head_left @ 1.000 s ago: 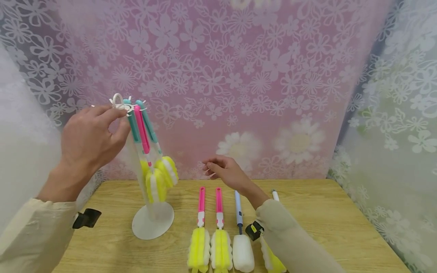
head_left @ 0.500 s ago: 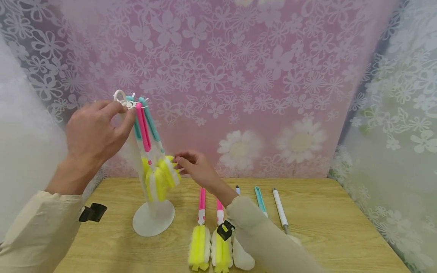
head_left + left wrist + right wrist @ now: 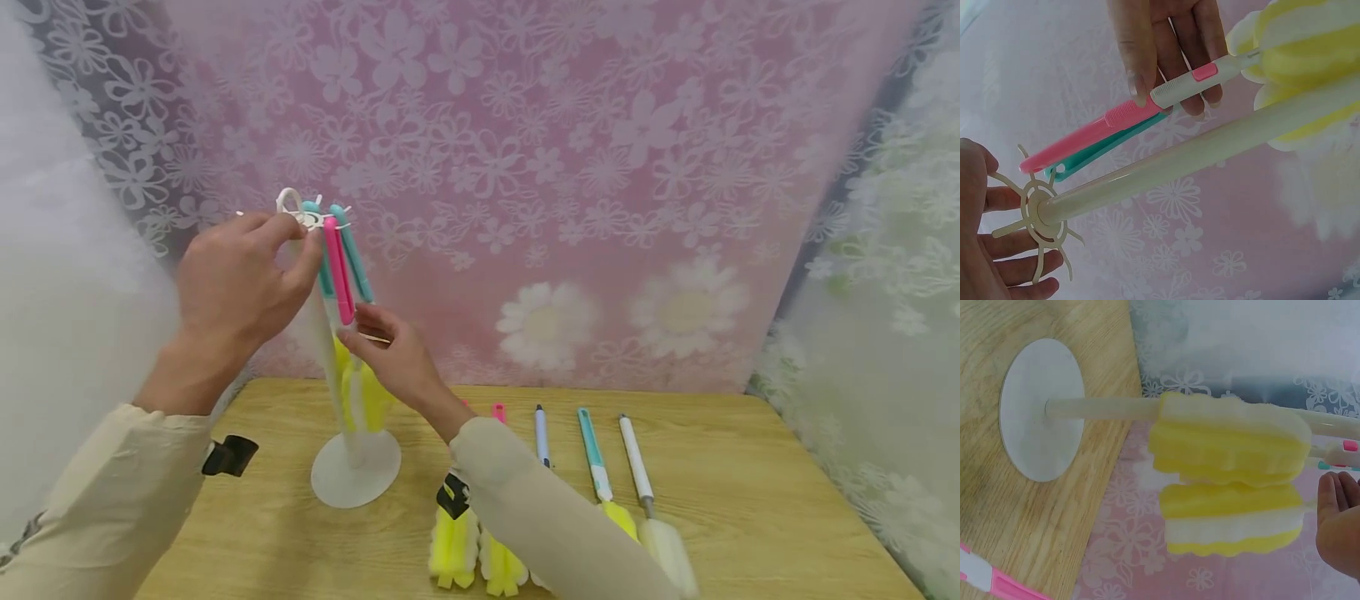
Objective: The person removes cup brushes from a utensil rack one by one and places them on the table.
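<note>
A white brush stand (image 3: 356,479) rises on the left of the table, with a spoked ring of hooks (image 3: 1029,215) at its top. My left hand (image 3: 243,283) pinches that ring between thumb and fingers. From the hooks hang a pink-handled bottle brush (image 3: 339,271) and teal-handled ones (image 3: 356,258), their yellow-and-white sponge heads (image 3: 1229,440) pointing down. My right hand (image 3: 397,358) is at the lower end of the handles, fingers extended. In the left wrist view its thumb tip overlaps the pink handle, and its straight fingers pass behind it.
Several bottle brushes lie side by side on the wooden table (image 3: 750,517): a blue-handled one (image 3: 542,433), a teal-handled one (image 3: 592,450), a white-handled one (image 3: 636,458), and pink-handled ones partly under my right sleeve (image 3: 510,483). A flowered curtain (image 3: 637,167) stands behind.
My right hand has moved left from over the lying brushes, past a hanging sponge head, up to the hanging handles. My left hand stays at the hook ring; the head view has shifted slightly.
</note>
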The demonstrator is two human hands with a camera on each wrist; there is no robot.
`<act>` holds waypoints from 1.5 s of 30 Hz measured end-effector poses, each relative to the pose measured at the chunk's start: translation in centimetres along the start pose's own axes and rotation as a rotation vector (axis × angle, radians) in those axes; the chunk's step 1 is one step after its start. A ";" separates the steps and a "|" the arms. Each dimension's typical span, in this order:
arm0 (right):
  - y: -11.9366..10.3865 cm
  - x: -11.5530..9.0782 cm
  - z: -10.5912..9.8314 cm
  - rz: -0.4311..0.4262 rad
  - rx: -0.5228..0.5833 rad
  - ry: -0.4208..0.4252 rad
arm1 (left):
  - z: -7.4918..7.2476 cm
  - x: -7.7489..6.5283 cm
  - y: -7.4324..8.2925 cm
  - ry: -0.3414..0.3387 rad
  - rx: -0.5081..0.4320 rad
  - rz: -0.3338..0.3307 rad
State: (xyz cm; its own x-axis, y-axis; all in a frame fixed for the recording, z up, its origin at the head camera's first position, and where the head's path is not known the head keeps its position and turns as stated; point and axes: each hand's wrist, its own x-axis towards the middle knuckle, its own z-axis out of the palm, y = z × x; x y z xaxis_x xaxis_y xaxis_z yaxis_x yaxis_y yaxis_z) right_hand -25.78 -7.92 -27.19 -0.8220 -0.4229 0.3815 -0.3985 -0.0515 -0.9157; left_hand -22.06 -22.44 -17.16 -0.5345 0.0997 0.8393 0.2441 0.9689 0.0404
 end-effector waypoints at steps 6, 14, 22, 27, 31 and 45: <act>1.6 0.9 0.1 -0.032 0.008 0.057 | 0.3 0.4 0.3 0.034 0.004 0.029; 3.2 1.7 0.2 -0.061 -0.028 0.079 | 0.4 0.6 0.6 0.031 0.006 0.025; 0.2 0.0 -0.1 -0.075 0.002 0.101 | 0.4 0.5 0.4 0.022 0.016 0.016; -0.7 -0.6 -1.2 -0.099 0.034 0.119 | 0.4 0.4 0.3 0.013 0.015 0.013; -1.1 -1.0 -2.6 -0.122 0.036 0.137 | 0.4 0.3 0.2 0.029 0.010 0.013; -1.8 -3.9 -12.7 -0.229 0.016 0.348 | 0.8 -0.1 -0.5 0.093 0.003 0.037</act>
State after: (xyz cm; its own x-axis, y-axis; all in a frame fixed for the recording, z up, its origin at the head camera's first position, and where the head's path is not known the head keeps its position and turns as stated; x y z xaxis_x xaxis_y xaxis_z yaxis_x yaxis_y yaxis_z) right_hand -27.05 5.34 -25.39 -0.8024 -0.0685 0.5929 -0.5828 -0.1244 -0.8031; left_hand -22.77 -22.78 -17.67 -0.4474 0.1136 0.8871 0.2593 0.9658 0.0071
